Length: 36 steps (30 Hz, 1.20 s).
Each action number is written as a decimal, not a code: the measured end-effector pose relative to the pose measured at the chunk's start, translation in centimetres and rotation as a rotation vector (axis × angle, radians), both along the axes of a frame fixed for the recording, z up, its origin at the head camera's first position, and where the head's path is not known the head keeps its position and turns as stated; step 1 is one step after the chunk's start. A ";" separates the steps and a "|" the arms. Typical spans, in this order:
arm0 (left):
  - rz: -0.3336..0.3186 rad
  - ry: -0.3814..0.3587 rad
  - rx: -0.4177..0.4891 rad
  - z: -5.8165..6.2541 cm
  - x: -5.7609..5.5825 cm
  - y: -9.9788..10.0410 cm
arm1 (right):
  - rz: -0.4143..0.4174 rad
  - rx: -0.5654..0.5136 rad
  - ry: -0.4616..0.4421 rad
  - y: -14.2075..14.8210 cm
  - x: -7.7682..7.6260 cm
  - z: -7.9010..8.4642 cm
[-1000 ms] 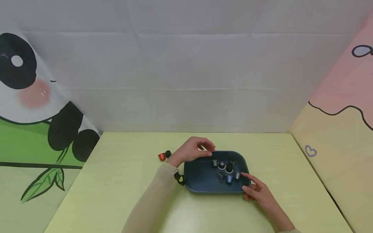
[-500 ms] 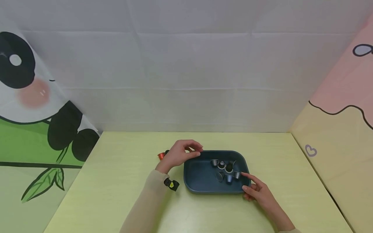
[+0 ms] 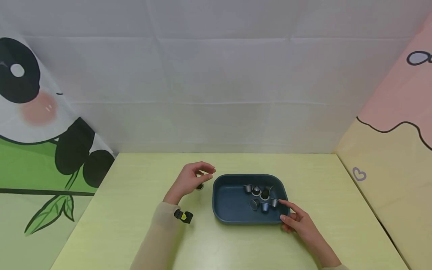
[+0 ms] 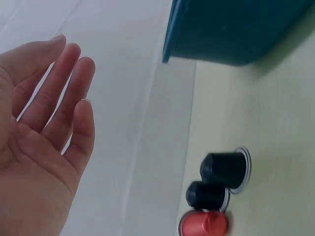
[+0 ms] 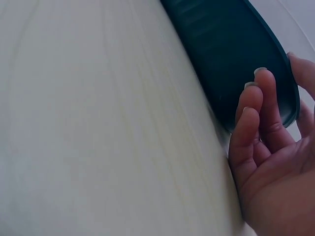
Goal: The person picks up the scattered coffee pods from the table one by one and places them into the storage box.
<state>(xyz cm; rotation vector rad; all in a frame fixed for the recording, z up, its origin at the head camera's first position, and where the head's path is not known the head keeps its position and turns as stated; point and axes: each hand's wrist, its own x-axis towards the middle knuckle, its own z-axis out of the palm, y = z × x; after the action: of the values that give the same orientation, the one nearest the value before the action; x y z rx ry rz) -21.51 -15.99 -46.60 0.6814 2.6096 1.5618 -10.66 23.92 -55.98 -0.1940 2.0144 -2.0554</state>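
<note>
A dark blue tray point(image 3: 227, 208) holds several coffee capsules point(image 3: 265, 207), silver and dark, grouped in its right half. My right hand point(image 3: 298, 223) grips the tray's near right corner, thumb and index finger at the rim; in the right wrist view its other fingers point(image 5: 244, 125) bend against the tray's underside. My left hand point(image 3: 189, 180) hovers left of the tray, loosely bent and holding nothing. Under it, two black coffee capsules point(image 4: 225, 169) and a red coffee capsule point(image 4: 204, 224) lie together on the table in the left wrist view; from the head most of them are hidden.
The pale yellow table point(image 3: 141, 187) reaches back to a grey-white cloth backdrop point(image 3: 222, 93). Printed panels stand at both sides, a green and white one point(image 3: 37, 161) on the left and a pink and cream one point(image 3: 391, 150) on the right.
My left hand has moved left, from over the tray's far left rim to above the loose capsules, covering most of them. The right hand and tray have stayed put.
</note>
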 end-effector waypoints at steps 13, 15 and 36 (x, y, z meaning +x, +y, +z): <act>0.129 -0.072 -0.001 -2.2 0.3 -2.8 | -0.012 0.013 -0.022 -0.1 0.1 0.4; 0.135 -0.081 -0.012 -2.7 0.4 -3.1 | -0.013 0.015 -0.018 -0.1 0.1 0.4; 0.133 -0.110 -0.189 -5.1 0.4 -3.4 | -0.007 -0.005 -0.012 -0.2 0.1 0.4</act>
<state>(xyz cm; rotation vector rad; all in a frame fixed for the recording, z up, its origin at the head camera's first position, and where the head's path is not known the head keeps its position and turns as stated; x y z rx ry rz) -21.10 -19.40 -51.67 0.4051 2.7224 1.3159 -10.54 23.76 -55.61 -0.1761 2.0058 -2.0611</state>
